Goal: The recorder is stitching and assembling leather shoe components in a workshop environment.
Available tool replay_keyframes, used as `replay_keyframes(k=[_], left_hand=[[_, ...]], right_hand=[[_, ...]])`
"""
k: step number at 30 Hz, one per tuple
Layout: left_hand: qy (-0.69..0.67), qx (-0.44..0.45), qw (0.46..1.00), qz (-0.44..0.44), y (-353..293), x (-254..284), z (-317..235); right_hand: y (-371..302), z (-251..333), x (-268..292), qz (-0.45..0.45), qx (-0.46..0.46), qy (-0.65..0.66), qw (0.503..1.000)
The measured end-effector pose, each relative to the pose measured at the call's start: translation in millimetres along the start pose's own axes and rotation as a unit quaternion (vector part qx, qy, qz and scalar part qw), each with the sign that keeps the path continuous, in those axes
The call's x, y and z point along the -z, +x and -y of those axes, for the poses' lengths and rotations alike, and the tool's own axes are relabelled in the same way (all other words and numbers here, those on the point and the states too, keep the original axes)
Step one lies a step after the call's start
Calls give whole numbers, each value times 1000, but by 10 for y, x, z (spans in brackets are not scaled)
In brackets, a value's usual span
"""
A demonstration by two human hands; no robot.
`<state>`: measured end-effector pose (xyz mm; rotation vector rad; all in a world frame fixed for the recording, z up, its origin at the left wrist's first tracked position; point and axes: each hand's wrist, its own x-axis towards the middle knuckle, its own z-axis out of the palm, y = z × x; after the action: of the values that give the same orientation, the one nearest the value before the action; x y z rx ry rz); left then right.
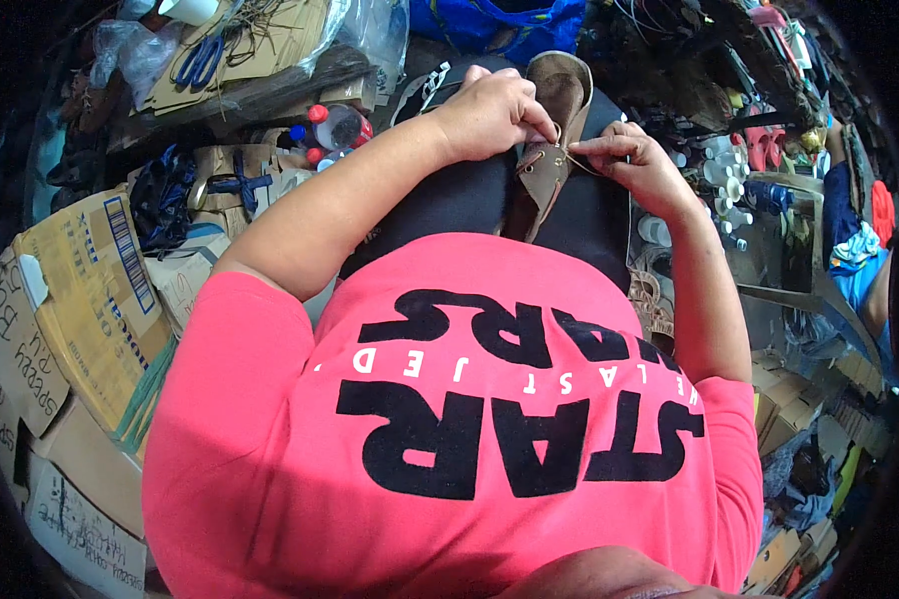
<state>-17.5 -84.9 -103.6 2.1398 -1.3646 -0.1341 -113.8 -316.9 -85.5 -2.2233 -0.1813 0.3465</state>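
A brown leather shoe upper (542, 185) with metal-rimmed eyelets rests across my dark-trousered thighs. Its lighter tan inner side (559, 85) faces up at the far end. A thin tan lace (561, 148) comes out near the eyelets. My left hand (494, 112) lies over the upper's left edge, its thumb and forefinger pinched on the lace close to the leather. From the right, my right hand (634, 165) reaches in with thumb and forefinger closed on the lace beside the eyelets. Its other fingers are curled, and the exact grip is small in the picture.
Blue-handled scissors (200, 62) lie on cardboard at the far left. Nearer are bottles with red caps (318, 114) and a yellow-brown carton (85, 290). A blue bag (499, 28) sits beyond my knees. Several white bottles (721, 175) crowd the right, with another person's arm (877, 295) farther out.
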Motion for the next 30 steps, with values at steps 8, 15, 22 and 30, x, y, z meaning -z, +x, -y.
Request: replay_keyframes(k=[8,15,22,30], left_hand=[[-2,83,996,19,-185,34,-72],[-43,142,989,2,-90,-93,-125],[-34,150,988,9,-32,-105,-177],[11,104,994,-6,-84,91,-140]], right_hand=[[-115,77,-167,-80,12,-30,996],[-60,56,-331,-152,-7,31,988],[29,8,-384,-127,-74,125,981],[-24,-101,-179,-127,-24,140,982]])
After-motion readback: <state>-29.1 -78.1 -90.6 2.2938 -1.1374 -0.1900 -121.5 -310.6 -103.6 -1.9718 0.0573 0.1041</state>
